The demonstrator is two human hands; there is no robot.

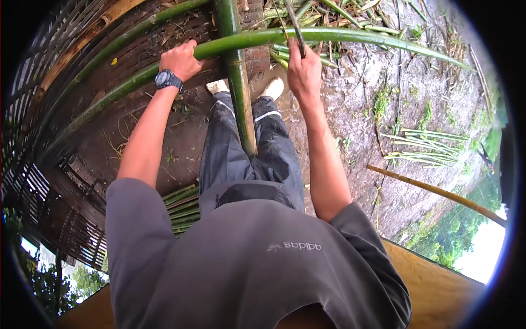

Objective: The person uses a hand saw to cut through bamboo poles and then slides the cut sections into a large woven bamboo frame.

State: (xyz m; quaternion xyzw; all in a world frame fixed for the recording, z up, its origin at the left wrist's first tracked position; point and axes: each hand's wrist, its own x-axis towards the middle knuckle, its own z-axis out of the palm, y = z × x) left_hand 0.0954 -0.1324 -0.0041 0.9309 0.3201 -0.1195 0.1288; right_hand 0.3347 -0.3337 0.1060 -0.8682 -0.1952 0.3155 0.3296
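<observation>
A long green bamboo pole [246, 39] runs crosswise in front of me, from the lower left to the far right. My left hand [182, 60], with a dark watch at the wrist, is closed round it. My right hand [305, 70] grips a long, narrow dark blade that looks like a machete [295, 23]; its handle is hidden in my fist. The blade crosses the pole, and a thin strip stands up beside it. Under the crosswise pole, a thicker bamboo pole [239, 93] slopes from the far side down between my legs.
A woven slat wall [27, 109] curves along the left. Cut bamboo pieces [350, 24] lie at the far right, and thin green strips [430, 147] spread over the muddy ground. A brown pole [433, 189] juts in from the right. More green strips [183, 208] lie beside my left leg.
</observation>
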